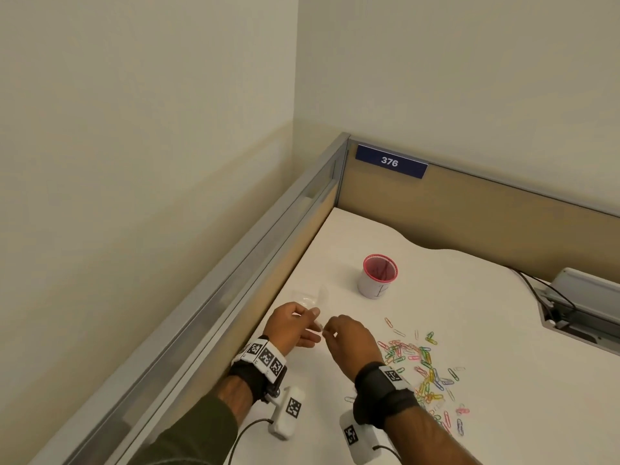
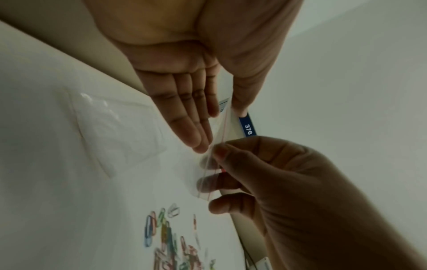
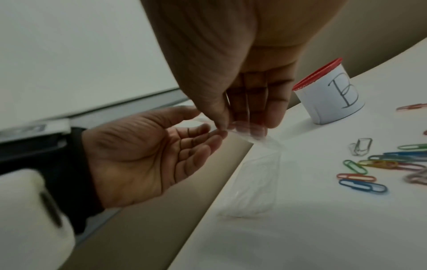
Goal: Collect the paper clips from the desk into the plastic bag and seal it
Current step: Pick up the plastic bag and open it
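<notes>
The right hand (image 1: pixel 349 340) pinches the top edge of a clear bag (image 2: pixel 213 146) between thumb and curled fingers, holding it up over the desk (image 1: pixel 469 313). The left hand (image 1: pixel 292 327) is beside it, palm open and fingers straight, fingertips at the bag's edge. The clips (image 1: pixel 422 370) lie scattered on the desk right of the hands, near a red-rimmed cup (image 1: pixel 379 275).
</notes>
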A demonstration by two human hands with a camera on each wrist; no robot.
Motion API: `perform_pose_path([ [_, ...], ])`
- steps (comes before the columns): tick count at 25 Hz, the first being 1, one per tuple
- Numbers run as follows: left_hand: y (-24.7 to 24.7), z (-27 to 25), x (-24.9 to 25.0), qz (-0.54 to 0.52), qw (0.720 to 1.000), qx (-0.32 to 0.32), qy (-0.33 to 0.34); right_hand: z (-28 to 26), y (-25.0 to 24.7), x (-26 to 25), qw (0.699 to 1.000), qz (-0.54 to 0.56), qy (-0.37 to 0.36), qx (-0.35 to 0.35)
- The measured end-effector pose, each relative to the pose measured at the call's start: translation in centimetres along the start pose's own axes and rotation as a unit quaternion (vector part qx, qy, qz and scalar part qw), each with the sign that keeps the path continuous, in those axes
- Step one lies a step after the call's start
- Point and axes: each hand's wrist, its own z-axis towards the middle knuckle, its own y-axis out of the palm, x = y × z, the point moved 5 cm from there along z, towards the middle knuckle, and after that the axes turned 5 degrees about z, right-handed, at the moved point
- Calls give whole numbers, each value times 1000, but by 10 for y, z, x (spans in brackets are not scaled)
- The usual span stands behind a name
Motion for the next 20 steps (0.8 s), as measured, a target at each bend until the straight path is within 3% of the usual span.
perform_pose_path([
  [10, 56, -54, -4, 18, 995, 97, 32, -27, -23, 31, 990, 134, -31, 25],
  [20, 62, -62, -2, 14, 992, 108, 60, -36, -29, 30, 985, 166, -46, 33],
])
